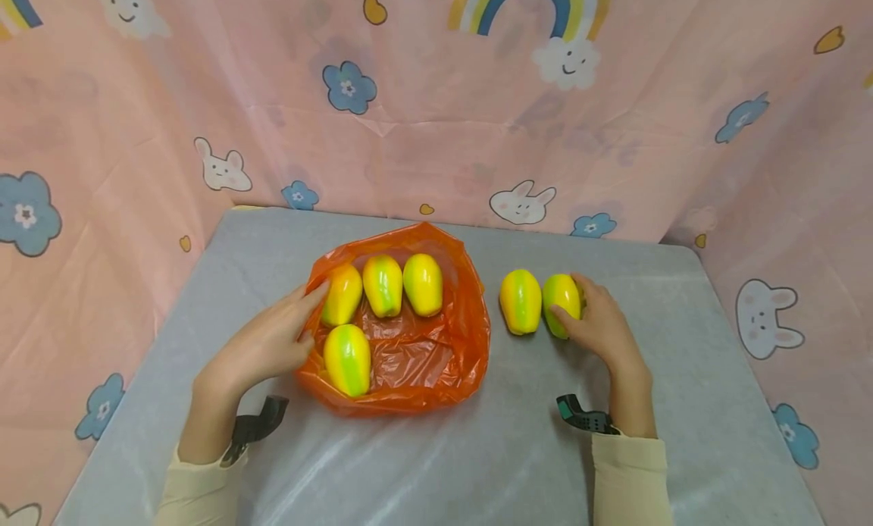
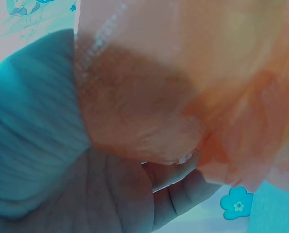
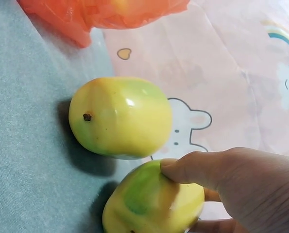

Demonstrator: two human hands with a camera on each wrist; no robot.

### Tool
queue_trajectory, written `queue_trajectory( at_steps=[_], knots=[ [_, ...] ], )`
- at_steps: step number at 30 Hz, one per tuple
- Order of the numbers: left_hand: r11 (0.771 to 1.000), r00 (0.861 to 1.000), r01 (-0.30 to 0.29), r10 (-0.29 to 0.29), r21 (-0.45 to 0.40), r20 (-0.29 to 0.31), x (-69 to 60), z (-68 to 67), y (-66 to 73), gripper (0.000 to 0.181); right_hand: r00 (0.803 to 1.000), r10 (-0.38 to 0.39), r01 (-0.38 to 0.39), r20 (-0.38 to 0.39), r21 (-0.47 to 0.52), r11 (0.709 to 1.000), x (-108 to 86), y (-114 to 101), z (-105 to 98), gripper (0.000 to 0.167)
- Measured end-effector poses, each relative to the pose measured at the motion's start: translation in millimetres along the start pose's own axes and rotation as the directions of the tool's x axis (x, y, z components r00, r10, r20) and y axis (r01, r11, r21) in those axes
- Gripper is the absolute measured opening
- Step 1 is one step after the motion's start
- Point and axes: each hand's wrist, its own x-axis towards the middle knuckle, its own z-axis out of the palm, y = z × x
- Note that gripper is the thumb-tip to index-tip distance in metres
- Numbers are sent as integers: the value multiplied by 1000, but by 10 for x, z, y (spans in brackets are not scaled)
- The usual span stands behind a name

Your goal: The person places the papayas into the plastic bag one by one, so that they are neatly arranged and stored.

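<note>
An orange-red plastic bag (image 1: 409, 363) lies with its mouth spread wide, several yellow-green papayas inside it. My left hand (image 1: 269, 344) grips the bag's left rim, beside a papaya (image 1: 342, 295) just inside; in the left wrist view the thin film (image 2: 134, 97) covers part of that hand. Another papaya (image 1: 348, 359) lies near the bag's front left. To the right of the bag, my right hand (image 1: 603, 321) holds a papaya (image 3: 144, 199), thumb on the near side and fingers round the far side. A second papaya (image 3: 120, 116) lies close to it on the table.
The grey-covered table (image 1: 532, 450) extends around the bag. Behind and at both sides hangs a pink printed curtain (image 1: 423, 162). Each wrist wears a black camera mount, one on the left (image 1: 262, 424) and one on the right (image 1: 586, 418).
</note>
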Motion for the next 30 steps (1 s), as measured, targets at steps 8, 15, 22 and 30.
queue_trajectory(
  at_steps=[8, 15, 22, 30],
  knots=[
    [1000, 1000, -2, 2, 2, 1, 5, -4, 9, 79, 999, -8, 8, -40, -10, 1000, -24, -6, -30, 82],
    [1000, 1000, 1, -1, -6, -2, -1, -3, 5, 79, 996, -24, 23, -87, -7, 1000, -77, -71, -82, 81],
    [1000, 1000, 0, 0, -10, 1, 2, -3, 22, 80, 991, -25, 25, -130, 2, 1000, -137, -143, -136, 81],
    [1000, 1000, -4, 4, -8, 1, 9, 2, 17, 79, 980, -70, 77, -185, 32, 997, -163, -170, -146, 78]
  ],
)
